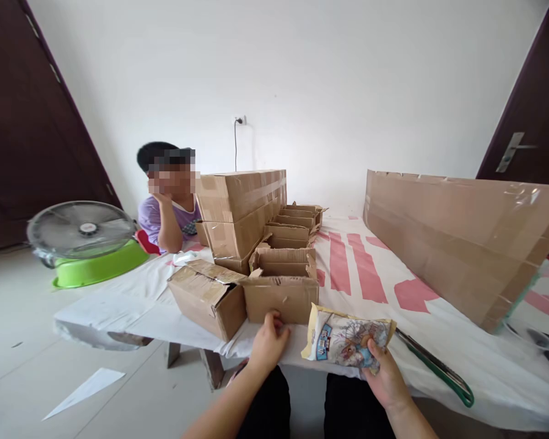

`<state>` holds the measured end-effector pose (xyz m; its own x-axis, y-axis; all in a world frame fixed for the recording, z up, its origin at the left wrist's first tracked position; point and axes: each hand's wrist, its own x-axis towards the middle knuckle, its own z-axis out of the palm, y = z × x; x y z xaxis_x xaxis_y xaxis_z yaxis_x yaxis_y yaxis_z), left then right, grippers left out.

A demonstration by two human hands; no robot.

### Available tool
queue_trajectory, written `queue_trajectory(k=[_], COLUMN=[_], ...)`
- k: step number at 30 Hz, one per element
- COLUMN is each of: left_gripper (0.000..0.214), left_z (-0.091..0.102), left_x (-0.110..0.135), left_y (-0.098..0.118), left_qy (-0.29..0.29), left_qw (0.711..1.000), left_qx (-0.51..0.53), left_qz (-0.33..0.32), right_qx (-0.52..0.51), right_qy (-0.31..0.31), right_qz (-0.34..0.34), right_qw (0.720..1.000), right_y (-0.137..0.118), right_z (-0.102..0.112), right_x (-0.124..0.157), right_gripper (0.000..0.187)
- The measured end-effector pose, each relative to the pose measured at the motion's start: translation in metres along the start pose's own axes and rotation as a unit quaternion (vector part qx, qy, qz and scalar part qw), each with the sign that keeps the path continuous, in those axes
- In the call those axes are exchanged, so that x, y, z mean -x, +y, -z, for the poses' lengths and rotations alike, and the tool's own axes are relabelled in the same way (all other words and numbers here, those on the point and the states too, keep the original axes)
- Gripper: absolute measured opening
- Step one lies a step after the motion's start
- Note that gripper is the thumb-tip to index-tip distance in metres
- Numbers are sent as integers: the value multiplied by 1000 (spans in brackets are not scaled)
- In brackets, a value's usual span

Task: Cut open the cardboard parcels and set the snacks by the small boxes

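In the head view my right hand (384,372) grips the right end of a printed snack packet (348,341), thumb on top, holding it over the front edge of the table. The packet is pale yellow and white with a blue label and a drawn picture. My left hand (269,341) rests at the table's front edge against the lower front of an open cardboard box (281,300). Its fingers are loosely bent, with the thumb apart, and nothing shows in them. Just right of the packet lie green-handled tongs (439,369).
Open boxes (288,236) run back in a row beside stacked taped cartons (238,207). A closed carton (210,299) sits front left. A tall cardboard panel (457,238) stands right, near a clear cup (531,335). A person (169,207) sits behind the cartons; a fan (86,228) lies left.
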<state>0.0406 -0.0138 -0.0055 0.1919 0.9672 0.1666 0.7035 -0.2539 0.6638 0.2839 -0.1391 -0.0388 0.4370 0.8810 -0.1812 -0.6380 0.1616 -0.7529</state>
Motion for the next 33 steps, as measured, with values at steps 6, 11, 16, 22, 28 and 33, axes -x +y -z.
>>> queue_trajectory(k=[6, 11, 16, 22, 28, 33], left_gripper=[33, 33, 31, 34, 18, 16], left_z=[4, 4, 0, -10, -21, -20], left_x=[-34, -50, -69, -97, -103, -91], left_y=[9, 14, 16, 13, 6, 4], left_qy=[1, -7, -15, 15, 66, 63], left_qw=[996, 991, 989, 986, 982, 975], left_qx=[-61, -112, -134, -159, -175, -171], left_qz=[65, 73, 66, 40, -33, -128], right_qx=[0, -6, 23, 70, 79, 77], right_qy=[-76, -104, -124, -136, -134, -125], right_qz=[1, 8, 26, 21, 44, 51], right_qw=[997, 995, 992, 988, 987, 988], right_y=[-6, -2, 3, 1, 2, 4], right_z=[-14, -11, -7, -12, -13, -14], right_x=[9, 9, 5, 8, 10, 10], right_gripper=[31, 29, 27, 33, 28, 33])
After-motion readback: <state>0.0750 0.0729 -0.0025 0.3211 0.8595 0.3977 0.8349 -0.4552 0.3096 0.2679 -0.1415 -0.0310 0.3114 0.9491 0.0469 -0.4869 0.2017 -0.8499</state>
